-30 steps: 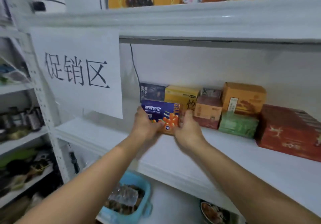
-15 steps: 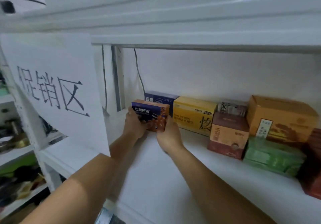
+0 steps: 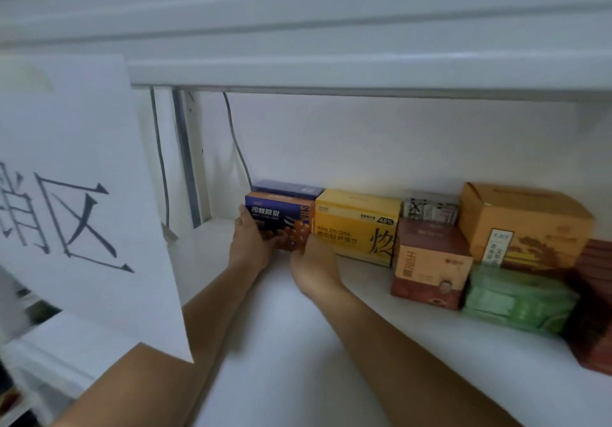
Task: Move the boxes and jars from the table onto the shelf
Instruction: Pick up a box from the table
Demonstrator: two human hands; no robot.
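Head view shows the left hand gripping the left end and the right hand pinching the lower right corner of the blue-and-orange box, far back on the shelf, just beside the yellow box.

Wht shelf w/ boxes at back.

A white paper sign with large black characters hangs at the left — beyond it, grey cables run down the white wall.
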